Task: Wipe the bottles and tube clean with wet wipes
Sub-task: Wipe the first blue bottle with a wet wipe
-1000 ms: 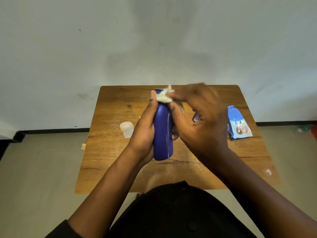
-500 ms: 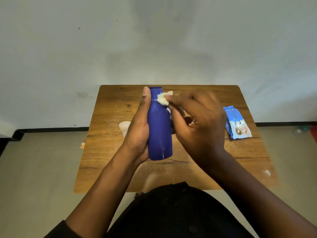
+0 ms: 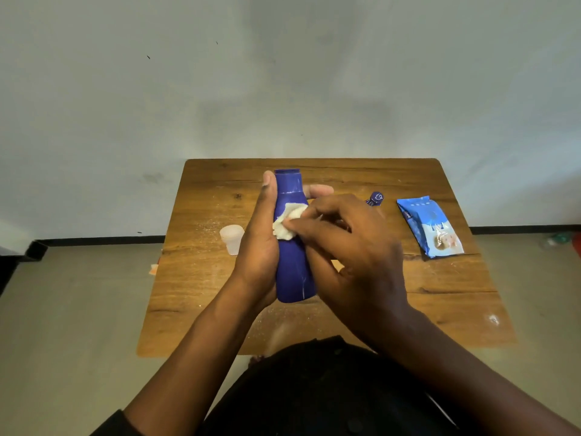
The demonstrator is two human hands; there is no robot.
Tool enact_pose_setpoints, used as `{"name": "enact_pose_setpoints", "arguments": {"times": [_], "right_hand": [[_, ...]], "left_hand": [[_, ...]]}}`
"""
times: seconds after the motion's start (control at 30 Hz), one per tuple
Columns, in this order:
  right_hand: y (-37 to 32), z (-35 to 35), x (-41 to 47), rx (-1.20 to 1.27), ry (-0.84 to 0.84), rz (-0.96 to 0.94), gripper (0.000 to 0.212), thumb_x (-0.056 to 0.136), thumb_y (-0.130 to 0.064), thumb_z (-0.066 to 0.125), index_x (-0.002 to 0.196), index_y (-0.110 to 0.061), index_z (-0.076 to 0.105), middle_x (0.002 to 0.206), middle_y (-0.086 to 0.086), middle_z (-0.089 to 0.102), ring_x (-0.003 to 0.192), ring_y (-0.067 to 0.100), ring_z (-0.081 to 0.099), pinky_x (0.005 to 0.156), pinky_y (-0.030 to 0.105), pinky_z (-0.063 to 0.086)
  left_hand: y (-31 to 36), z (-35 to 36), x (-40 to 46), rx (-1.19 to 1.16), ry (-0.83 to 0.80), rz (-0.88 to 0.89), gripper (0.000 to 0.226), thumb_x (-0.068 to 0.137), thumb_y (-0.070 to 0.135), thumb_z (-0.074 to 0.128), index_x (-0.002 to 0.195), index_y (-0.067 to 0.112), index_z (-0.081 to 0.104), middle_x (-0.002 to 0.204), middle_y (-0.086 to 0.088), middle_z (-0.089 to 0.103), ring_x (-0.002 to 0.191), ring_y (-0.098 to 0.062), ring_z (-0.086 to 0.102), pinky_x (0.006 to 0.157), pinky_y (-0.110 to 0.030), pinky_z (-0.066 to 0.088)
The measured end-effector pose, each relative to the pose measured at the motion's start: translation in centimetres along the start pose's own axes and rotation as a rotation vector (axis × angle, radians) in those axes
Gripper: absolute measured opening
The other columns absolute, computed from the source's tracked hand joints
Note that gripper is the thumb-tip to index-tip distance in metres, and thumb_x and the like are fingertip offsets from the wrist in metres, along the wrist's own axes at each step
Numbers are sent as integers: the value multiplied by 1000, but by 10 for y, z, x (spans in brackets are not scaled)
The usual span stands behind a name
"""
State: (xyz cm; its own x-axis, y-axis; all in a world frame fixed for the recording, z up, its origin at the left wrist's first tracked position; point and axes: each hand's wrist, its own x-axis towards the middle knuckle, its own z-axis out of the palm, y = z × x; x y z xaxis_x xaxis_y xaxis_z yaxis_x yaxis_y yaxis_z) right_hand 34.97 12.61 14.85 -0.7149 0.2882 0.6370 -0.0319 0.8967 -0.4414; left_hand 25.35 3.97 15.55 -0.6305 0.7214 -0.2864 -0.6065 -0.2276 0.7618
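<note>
Right hand [image 3: 352, 243] pinches a crumpled wet wipe [image 3: 287, 223] against the upper body of the blue bottle [image 3: 294, 247]. Left hand [image 3: 261, 243] wraps the bottle, held upright above the wooden table [image 3: 195, 278]. Wipes pack [image 3: 429, 226] lies far right; a small translucent cup [image 3: 232, 239] sits left. Risk: the wet surface may let the bottle slip through the left grip.
</note>
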Motion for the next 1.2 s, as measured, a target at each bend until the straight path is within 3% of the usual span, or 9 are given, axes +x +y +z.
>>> {"name": "enact_pose_setpoints", "arguments": {"times": [0.17, 0.43, 0.53, 0.6, 0.7, 0.77, 0.9, 1.03, 1.2], "right_hand": [[14, -1, 27, 52, 116, 108, 22, 94, -3, 72, 114, -10, 80, 109, 8, 72, 98, 22, 68, 77, 45, 56], [-3, 2, -9, 46, -68, -39, 24, 97, -13, 61, 112, -5, 78, 107, 12, 73, 98, 26, 69, 81, 40, 57], [3, 1, 4, 46, 17, 13, 21, 97, -6, 64, 112, -6, 78, 106, 12, 73, 100, 26, 68, 84, 34, 54], [8, -1, 20, 47, 110, 80, 22, 97, -2, 68, 116, -6, 78, 107, 11, 72, 96, 24, 67, 80, 36, 54], [8, -3, 33, 41, 125, 87, 23, 95, -1, 69, 115, -6, 78, 106, 11, 70, 94, 23, 65, 77, 36, 53], [6, -2, 28, 41, 98, 47, 21, 93, 0, 70, 112, -5, 78, 105, 13, 70, 95, 26, 65, 77, 37, 53], [-1, 3, -1, 60, -62, -14, 23, 91, 0, 73, 112, -6, 77, 106, 11, 70, 103, 26, 66, 86, 35, 53], [6, 3, -11, 50, -215, -42, 24, 90, -2, 73, 113, -9, 77, 107, 7, 70, 96, 23, 64, 79, 29, 48], [18, 0, 9, 106, -165, 76, 21, 93, -7, 69, 113, -10, 77, 107, 5, 72, 98, 20, 65, 83, 32, 53]], "left_hand": [[-9, 6, 1, 151, 49, 85, 57, 103, 61, 33, 101, 24, 77, 91, -10, 72, 80, -23, 69, 67, -34, 54], [0, -7, 7, 243, 41, 146, 69, 108, 58, 24, 115, 4, 68, 79, -13, 65, 69, -22, 64, 65, -33, 54], [-1, -2, 5, 298, 65, 148, 58, 108, 55, 32, 99, 10, 68, 85, -17, 61, 73, -24, 61, 66, -35, 50], [-3, 4, 4, 379, 78, 159, 51, 111, 46, 31, 90, 14, 64, 75, -9, 62, 65, -18, 60, 58, -31, 49], [-4, 7, 6, 392, 109, 182, 49, 111, 42, 30, 89, 14, 65, 73, -9, 63, 62, -21, 61, 56, -30, 50], [-2, 7, 7, 310, 95, 183, 51, 110, 47, 34, 98, 7, 62, 84, -18, 61, 74, -33, 59, 63, -35, 49], [5, 0, 13, 33, 41, 76, 63, 106, 60, 30, 99, 7, 64, 78, -13, 67, 70, -23, 67, 65, -32, 57], [11, -9, 22, -173, 72, 28, 66, 105, 65, 28, 100, 8, 62, 86, -19, 72, 81, -32, 74, 73, -37, 63], [8, -10, 25, -415, 69, -79, 54, 106, 59, 36, 96, 11, 60, 93, -16, 73, 84, -29, 75, 73, -36, 63]]}}
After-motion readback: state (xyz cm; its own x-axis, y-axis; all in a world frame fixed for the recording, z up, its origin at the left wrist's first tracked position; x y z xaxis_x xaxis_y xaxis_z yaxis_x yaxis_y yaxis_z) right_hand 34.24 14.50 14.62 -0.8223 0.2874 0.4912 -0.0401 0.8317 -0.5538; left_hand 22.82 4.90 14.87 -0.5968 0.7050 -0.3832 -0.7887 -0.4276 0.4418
